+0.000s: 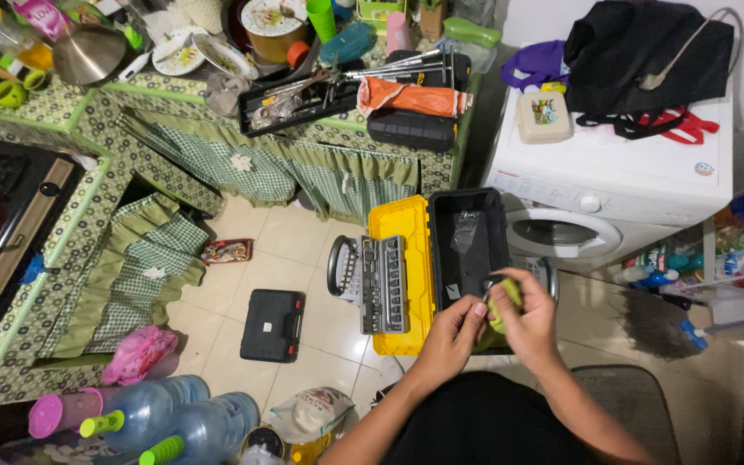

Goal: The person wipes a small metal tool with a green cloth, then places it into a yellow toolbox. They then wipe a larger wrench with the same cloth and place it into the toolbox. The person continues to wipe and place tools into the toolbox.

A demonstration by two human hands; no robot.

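My right hand (529,320) grips a yellow-green cloth (507,301) wrapped around a small dark metal tool part (491,282). My left hand (456,331) pinches the same part from the left side. Both hands hover above the near end of an open black toolbox (467,250) with a yellow lid (408,284). Across that lid lies a grey socket tray (383,284). A clear plastic bag (465,228) sits inside the box.
A shut black case (273,325) lies on the tiled floor. A white washing machine (622,176) stands to the right, a green-skirted counter (337,164) with tools behind. Water bottles (191,422) stand at lower left. A stove (10,215) sits at the left.
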